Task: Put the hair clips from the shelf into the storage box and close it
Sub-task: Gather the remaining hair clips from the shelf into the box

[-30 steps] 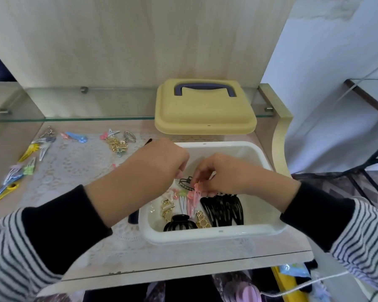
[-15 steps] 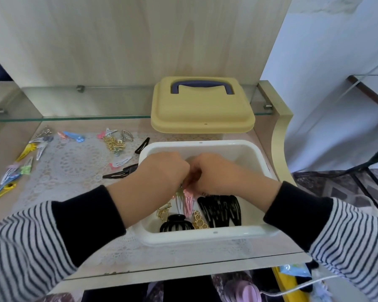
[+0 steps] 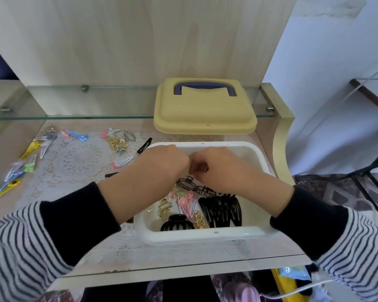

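Observation:
The white storage box [image 3: 202, 235] stands open on the shelf with black comb clips [image 3: 222, 212], a black claw clip [image 3: 176, 223], pink clips [image 3: 186, 203] and gold clips [image 3: 164, 210] inside. My left hand [image 3: 164, 162] and right hand [image 3: 220, 168] meet knuckle to knuckle over the box's far half, fingers curled under. A small hair clip [image 3: 205, 168] peeks out between the fingertips, mostly hidden. The yellow lid [image 3: 205, 110] with a purple handle lies on the glass ledge behind the box.
Loose clips lie on the lace mat [image 3: 81, 162] to the left: a gold cluster [image 3: 116, 144], a black snap clip [image 3: 144, 146], a white one [image 3: 122, 161], a blue one [image 3: 76, 135] and yellow ones [image 3: 30, 149]. The glass ledge [image 3: 74, 116] runs along the back.
Both hands have drawn together and shifted toward the far side of the box. More of the clips lying in the box now shows below my wrists.

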The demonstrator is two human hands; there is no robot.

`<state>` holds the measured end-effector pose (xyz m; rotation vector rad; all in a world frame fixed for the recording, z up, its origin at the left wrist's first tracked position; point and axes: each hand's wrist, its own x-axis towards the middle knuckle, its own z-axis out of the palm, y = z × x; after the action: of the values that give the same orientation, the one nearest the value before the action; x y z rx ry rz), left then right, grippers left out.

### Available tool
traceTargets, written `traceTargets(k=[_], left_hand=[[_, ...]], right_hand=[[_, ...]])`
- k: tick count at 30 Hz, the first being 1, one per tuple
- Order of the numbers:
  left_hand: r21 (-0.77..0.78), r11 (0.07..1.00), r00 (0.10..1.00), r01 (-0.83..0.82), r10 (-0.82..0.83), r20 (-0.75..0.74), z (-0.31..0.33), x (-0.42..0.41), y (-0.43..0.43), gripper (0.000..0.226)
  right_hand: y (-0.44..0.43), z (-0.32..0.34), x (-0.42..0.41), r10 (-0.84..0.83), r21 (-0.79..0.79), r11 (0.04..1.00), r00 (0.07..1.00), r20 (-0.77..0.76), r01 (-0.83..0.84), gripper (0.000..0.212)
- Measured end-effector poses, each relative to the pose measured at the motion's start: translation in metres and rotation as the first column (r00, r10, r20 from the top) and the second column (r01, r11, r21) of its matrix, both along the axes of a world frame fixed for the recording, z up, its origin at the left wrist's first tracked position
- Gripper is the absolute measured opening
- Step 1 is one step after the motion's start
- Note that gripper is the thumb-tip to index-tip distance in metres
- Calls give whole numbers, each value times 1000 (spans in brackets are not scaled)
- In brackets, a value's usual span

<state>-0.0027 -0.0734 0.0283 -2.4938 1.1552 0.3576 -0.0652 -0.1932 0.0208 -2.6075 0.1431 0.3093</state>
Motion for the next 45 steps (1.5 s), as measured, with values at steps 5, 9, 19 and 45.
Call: traceTargets(k=[5,9,19,45], left_hand=[[-190,980,998,54,-45,52,8,-2,18,35],[-415,897,984,155,-104,144,13,-7,37,32],[-764,606,950,221,42,308,5,3,90,32],[-771,349,644,-533,758,-102,-123,54,241,60]], right_hand=[[-2,-2,-6,-35,-115,993,999,28,38,17],[2,7,-14,-57,-225,970,988,147,89,24],[40,37,-17,-77,-308,921,888,454,238,28],[238,-96,95,-96,-76,981,794,601,176,41]])
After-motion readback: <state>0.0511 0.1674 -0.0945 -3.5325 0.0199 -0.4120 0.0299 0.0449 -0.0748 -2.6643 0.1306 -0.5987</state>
